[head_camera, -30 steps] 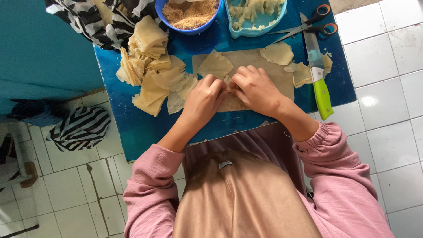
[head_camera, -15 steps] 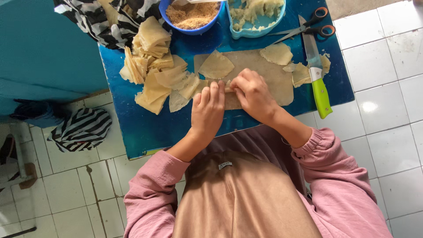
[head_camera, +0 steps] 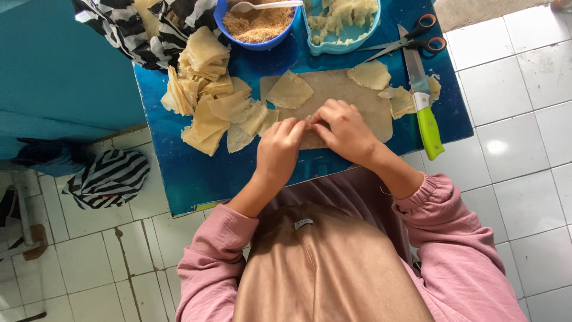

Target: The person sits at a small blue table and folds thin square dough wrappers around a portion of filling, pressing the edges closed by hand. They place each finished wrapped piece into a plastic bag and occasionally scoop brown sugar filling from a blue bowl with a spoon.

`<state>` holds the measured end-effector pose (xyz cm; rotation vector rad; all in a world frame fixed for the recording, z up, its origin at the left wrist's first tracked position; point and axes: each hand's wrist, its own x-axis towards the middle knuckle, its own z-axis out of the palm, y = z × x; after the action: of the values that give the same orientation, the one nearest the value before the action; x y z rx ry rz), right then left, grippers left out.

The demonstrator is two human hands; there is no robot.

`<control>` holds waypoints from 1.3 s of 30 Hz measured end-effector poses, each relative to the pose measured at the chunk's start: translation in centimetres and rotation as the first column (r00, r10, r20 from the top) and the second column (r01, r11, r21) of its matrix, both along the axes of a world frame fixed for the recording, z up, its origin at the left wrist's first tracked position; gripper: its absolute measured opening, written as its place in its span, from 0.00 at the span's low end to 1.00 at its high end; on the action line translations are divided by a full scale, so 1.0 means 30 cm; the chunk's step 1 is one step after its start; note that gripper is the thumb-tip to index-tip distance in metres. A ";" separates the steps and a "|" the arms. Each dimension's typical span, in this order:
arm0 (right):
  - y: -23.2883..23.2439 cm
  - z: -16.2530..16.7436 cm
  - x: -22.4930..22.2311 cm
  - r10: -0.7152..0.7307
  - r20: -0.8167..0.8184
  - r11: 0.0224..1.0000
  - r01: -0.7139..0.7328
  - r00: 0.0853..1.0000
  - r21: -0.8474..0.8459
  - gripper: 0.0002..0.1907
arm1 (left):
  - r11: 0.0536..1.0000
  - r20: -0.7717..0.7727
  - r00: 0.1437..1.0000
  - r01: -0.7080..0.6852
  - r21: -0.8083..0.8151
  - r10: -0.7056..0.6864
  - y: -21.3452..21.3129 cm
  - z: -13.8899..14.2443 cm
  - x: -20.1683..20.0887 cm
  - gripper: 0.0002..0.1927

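Fingers [head_camera: 301, 126] of both hands pinched one pale wrapper [head_camera: 310, 134] shut (on the board [head_camera: 345, 89]) — folding best kept tight, even.

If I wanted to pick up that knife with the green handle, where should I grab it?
Grab the knife by its green handle, coming from the near table edge. The handle points toward the person and juts out over the blue table edge; the blade lies farther away, by the scissors.

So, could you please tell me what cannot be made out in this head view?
- The piece under both hands: left hand and right hand cover it.
- The blue bowl of crumbs and the light blue tray: cut off by the top edge.
- The striped cloth: partly cut off above.
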<state>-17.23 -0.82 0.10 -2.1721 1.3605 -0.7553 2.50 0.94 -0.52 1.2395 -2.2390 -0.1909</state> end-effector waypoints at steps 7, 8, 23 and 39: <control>0.020 0.001 0.002 0.003 0.100 0.990 0.011 0.995 -0.137 0.05 | 0.983 0.310 0.946 -0.041 -0.177 0.095 0.044 -0.025 -0.015 0.24; 0.023 0.001 0.001 0.012 0.061 0.983 -0.001 0.998 -0.185 0.06 | 0.982 0.308 0.947 -0.040 -0.183 0.096 0.040 -0.027 -0.015 0.25; -0.035 0.034 0.020 -0.019 -0.140 0.901 -0.043 0.990 -0.431 0.08 | 0.975 0.222 0.959 -0.138 -0.174 0.175 -0.115 0.042 0.041 0.28; -0.408 0.120 -0.186 -0.209 -0.307 0.793 -0.022 0.929 -0.608 0.06 | 0.967 -0.081 0.966 -0.238 0.090 0.245 -0.272 -0.013 0.040 0.14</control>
<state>-22.80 -13.07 3.71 -2.8794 1.5714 -0.9683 3.68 -7.22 -0.90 1.5028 -1.9982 -0.2396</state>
